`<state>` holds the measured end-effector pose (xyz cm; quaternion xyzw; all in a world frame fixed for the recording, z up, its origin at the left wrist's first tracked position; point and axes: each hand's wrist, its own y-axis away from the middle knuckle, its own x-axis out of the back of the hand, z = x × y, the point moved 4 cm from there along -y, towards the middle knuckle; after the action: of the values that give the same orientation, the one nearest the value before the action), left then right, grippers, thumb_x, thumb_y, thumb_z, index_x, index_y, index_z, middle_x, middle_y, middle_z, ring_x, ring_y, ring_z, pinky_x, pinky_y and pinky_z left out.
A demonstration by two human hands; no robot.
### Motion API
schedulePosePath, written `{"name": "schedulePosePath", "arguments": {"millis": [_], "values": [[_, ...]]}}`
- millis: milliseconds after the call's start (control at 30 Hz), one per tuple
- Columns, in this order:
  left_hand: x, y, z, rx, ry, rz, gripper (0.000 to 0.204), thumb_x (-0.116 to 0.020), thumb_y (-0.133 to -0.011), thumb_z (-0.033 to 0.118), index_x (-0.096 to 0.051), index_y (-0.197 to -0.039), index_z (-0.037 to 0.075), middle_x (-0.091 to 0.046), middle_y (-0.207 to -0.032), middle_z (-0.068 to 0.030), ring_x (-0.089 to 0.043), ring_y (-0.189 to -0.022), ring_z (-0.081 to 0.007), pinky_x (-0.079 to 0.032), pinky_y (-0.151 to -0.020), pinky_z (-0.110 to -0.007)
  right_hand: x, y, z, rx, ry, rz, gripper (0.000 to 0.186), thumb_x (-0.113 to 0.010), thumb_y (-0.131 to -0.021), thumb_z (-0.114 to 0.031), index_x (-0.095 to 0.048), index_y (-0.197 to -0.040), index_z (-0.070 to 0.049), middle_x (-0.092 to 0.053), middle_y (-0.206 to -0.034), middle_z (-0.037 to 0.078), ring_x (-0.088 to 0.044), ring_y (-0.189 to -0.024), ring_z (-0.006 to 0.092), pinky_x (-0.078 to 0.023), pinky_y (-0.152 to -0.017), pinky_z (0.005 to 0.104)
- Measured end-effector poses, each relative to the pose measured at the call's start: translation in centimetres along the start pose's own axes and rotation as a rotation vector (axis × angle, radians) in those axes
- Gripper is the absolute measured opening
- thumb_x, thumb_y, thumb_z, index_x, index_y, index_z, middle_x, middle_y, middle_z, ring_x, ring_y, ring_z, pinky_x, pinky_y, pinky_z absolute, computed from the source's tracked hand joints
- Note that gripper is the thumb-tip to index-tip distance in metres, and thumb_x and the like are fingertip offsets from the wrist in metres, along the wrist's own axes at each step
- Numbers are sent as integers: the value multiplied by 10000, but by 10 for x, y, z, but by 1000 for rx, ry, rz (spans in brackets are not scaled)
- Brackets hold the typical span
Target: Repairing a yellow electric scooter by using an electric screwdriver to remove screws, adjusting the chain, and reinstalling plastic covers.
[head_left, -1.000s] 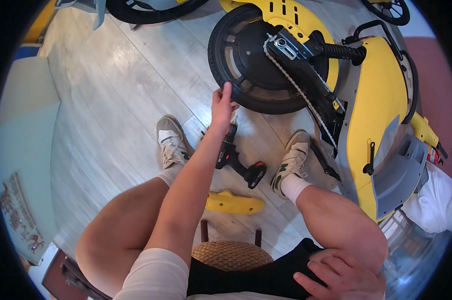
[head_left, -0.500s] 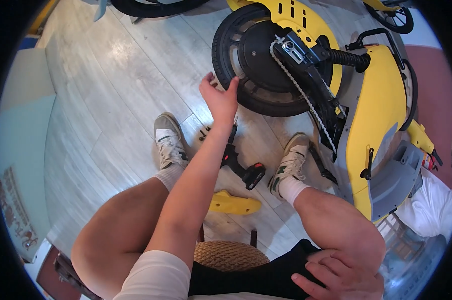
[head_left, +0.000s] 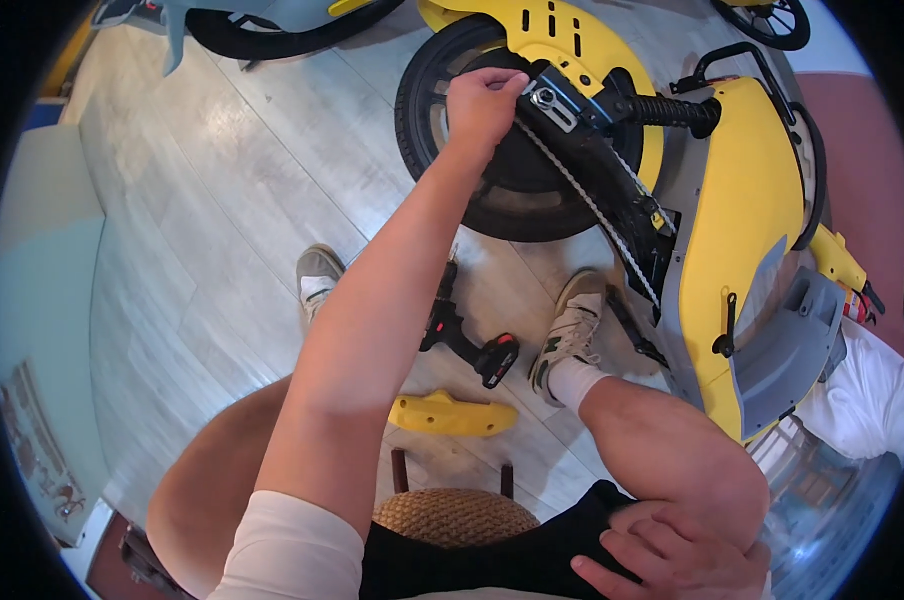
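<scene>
Head view: the pale plank floor (head_left: pixel 212 190) spreads widest at left, between the light panel (head_left: pixel 47 240) and the black wheel (head_left: pixel 522 178). At right, the yellow two-wheeler (head_left: pixel 742 210) bounds the working side, lying tilted with its wheel in front of the person. A drill (head_left: pixel 457 335) and a yellow cover (head_left: pixel 452 414) lie between the legs. The left hand (head_left: pixel 484 105) is curled, thumb and fingers drawn together, at the chain's (head_left: pixel 585 200) upper end; whether it grips anything cannot be told. The right hand (head_left: pixel 677 555) rests on the thigh, fingers loosely spread.
</scene>
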<state>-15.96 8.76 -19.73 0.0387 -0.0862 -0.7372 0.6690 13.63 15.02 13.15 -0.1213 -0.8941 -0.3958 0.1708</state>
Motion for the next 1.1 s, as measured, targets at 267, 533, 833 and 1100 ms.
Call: {"name": "schedulePosePath", "arguments": {"millis": [267,533,833,1100], "values": [[-1,-7,-11,138,72,-53,237,-724,-810,229,-723,-923,21,-647,-732,-4,-497,-590,-50,-415,-546,-228,-10,8,4,-24,-25,18,457,-533,-831,-271,-544,-1241,-70,-547,-1188,180,-492,-1135,319,-321,-1009,423],[4,-13,-9,1,-161,-9,260,-731,-800,247,-727,-917,14,-673,-701,-37,-557,-623,-81,-467,-621,-258,-8,8,2,-22,-43,16,450,-527,-832,-265,-545,-1237,-70,-549,-1183,179,-493,-1133,318,-319,-1012,421],[6,-19,-6,-53,-269,-55,293,-737,-795,278,-727,-909,9,-661,-677,-44,-531,-572,-73,-452,-558,-259,10,-1,0,-11,-31,-35,440,-522,-832,-256,-549,-1228,-67,-553,-1170,180,-498,-1125,320,-319,-1012,420],[2,-14,-9,43,-132,-91,324,-755,-782,288,-724,-904,-10,-635,-670,-17,-519,-585,-71,-445,-552,-253,13,-2,0,4,-19,-33,434,-518,-832,-248,-551,-1226,-67,-552,-1164,179,-501,-1120,322,-323,-1009,419]]}}
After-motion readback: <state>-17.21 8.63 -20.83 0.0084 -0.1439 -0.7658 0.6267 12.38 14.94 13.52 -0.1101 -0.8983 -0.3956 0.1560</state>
